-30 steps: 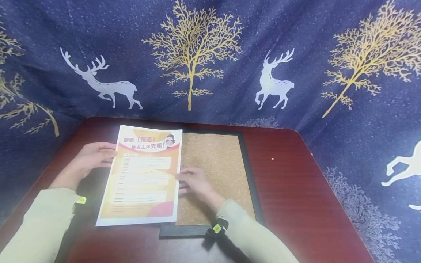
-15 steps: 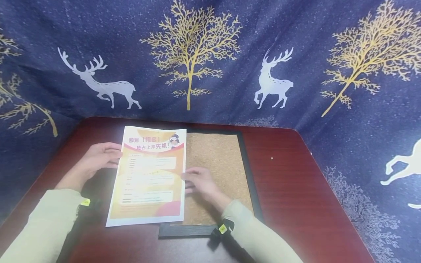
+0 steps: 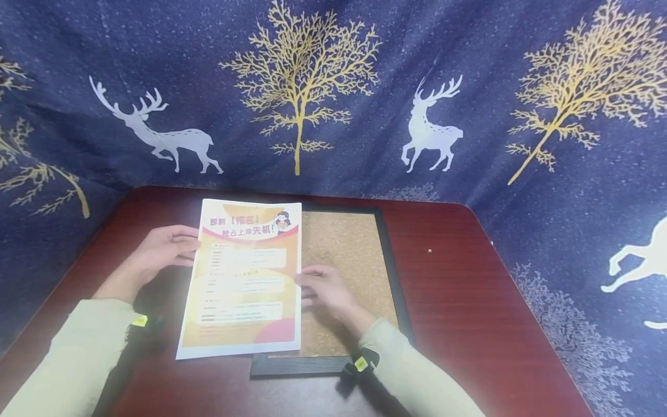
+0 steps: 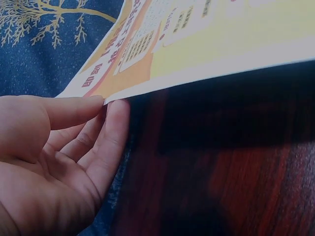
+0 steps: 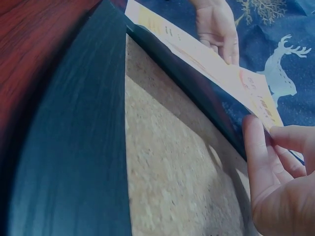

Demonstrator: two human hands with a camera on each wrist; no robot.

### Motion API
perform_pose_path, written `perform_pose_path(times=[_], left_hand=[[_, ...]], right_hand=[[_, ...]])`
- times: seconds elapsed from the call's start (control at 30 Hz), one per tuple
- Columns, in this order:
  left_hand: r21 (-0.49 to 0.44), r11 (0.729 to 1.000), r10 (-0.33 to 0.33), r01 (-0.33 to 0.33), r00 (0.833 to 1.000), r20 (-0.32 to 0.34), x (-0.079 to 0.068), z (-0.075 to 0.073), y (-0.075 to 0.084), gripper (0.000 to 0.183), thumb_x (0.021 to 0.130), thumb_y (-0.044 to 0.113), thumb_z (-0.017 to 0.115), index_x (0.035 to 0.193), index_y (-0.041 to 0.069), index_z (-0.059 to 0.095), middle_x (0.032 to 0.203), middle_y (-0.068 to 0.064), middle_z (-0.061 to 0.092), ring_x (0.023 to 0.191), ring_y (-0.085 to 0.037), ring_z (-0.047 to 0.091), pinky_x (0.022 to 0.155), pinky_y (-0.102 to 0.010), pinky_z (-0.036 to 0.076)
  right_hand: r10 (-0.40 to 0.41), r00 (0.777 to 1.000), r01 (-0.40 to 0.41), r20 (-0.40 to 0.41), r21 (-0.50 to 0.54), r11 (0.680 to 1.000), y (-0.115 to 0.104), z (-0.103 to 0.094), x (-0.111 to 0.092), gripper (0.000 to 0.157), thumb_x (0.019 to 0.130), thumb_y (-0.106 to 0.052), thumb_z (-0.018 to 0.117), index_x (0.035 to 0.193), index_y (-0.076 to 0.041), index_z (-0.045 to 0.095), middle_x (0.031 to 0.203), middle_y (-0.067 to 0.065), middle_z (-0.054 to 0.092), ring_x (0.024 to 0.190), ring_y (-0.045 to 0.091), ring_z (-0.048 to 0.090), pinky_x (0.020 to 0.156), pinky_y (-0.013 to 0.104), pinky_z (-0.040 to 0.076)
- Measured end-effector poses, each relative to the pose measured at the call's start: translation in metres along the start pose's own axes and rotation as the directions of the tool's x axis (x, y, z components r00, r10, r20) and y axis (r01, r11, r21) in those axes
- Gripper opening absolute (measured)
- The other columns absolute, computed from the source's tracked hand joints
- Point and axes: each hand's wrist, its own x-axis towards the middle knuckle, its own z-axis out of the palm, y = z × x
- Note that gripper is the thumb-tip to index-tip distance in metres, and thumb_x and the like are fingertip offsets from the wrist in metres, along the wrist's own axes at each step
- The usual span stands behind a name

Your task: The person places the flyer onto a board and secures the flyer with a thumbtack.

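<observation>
A printed poster sheet (image 3: 245, 278), yellow and orange with a white border, is held up between both hands. My left hand (image 3: 165, 252) pinches its left edge, thumb on the printed side and fingers behind, as the left wrist view shows. On the opposite edge, my right hand (image 3: 325, 288) pinches the sheet between thumb and fingers. Beneath lies a cork board (image 3: 354, 260) in a black frame (image 3: 391, 255); the sheet hides the board's left part. In the right wrist view the sheet is raised over the cork (image 5: 172, 152) and casts a shadow on it.
The dark red wooden table (image 3: 458, 307) carries the board. A tiny pale speck (image 3: 429, 251) lies on it to the right of the frame. A blue curtain (image 3: 354, 139) with deer and trees hangs behind the table's far edge.
The poster sheet has moved to the right, further over the cork board, with both hands moving along and still pinching its edges. The board stays in place.
</observation>
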Motion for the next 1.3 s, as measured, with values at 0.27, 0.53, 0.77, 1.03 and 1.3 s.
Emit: perform_pose_path(times=[0.27, 0.53, 0.77, 1.03, 1.3], left_hand=[[0.010, 1.000, -0.018, 0.018, 1.000, 0.003, 0.004, 0.003, 0.003, 0.049, 0.099, 0.009, 0.064, 0.137, -0.016, 0.045, 0.106, -0.014, 0.073, 0.082, -0.017, 0.072, 0.076, -0.034, 0.061], [-0.026, 1.000, 0.011, -0.010, 0.999, 0.033, 0.008, 0.008, 0.005, 0.049, 0.097, 0.005, 0.064, 0.136, -0.018, 0.044, 0.102, -0.012, 0.074, 0.079, -0.017, 0.072, 0.075, -0.033, 0.061], [-0.024, 1.000, -0.010, 0.010, 1.000, 0.021, 0.009, 0.012, 0.007, 0.048, 0.097, 0.007, 0.065, 0.135, -0.016, 0.046, 0.098, -0.006, 0.075, 0.079, -0.018, 0.072, 0.075, -0.033, 0.061], [-0.028, 1.000, 0.001, 0.000, 1.000, 0.027, 0.009, 0.018, 0.010, 0.048, 0.098, 0.007, 0.065, 0.135, -0.016, 0.046, 0.102, -0.010, 0.074, 0.081, -0.019, 0.072, 0.076, -0.033, 0.061], [-0.103, 0.994, 0.038, -0.032, 0.998, 0.055, 0.012, 0.024, 0.008, 0.049, 0.097, 0.006, 0.065, 0.134, -0.019, 0.045, 0.097, -0.002, 0.074, 0.081, -0.018, 0.072, 0.076, -0.035, 0.061]], right_hand=[[-0.014, 1.000, 0.014, 0.006, -0.018, 1.000, -0.002, -0.009, -0.001, 0.026, 0.091, -0.008, 0.071, 0.113, 0.004, 0.068, 0.094, 0.017, 0.073, 0.080, 0.027, 0.073, 0.072, 0.042, 0.062], [-0.029, 1.000, 0.028, -0.009, -0.066, 0.997, -0.003, -0.017, -0.003, 0.029, 0.092, -0.012, 0.071, 0.116, 0.004, 0.067, 0.097, 0.015, 0.072, 0.082, 0.026, 0.073, 0.073, 0.040, 0.061], [-0.040, 0.999, 0.039, -0.015, -0.076, 0.996, -0.003, -0.022, -0.005, 0.030, 0.092, -0.012, 0.071, 0.117, 0.005, 0.067, 0.099, 0.014, 0.072, 0.082, 0.026, 0.073, 0.072, 0.040, 0.062], [-0.037, 0.999, 0.035, -0.023, -0.068, 0.997, -0.004, -0.028, -0.007, 0.031, 0.092, -0.010, 0.071, 0.118, 0.006, 0.067, 0.099, 0.015, 0.073, 0.083, 0.028, 0.073, 0.072, 0.041, 0.062], [-0.040, 0.999, 0.040, -0.009, -0.075, 0.996, -0.004, -0.036, -0.012, 0.030, 0.093, -0.010, 0.070, 0.118, 0.006, 0.067, 0.098, 0.015, 0.073, 0.082, 0.025, 0.073, 0.074, 0.039, 0.061]])
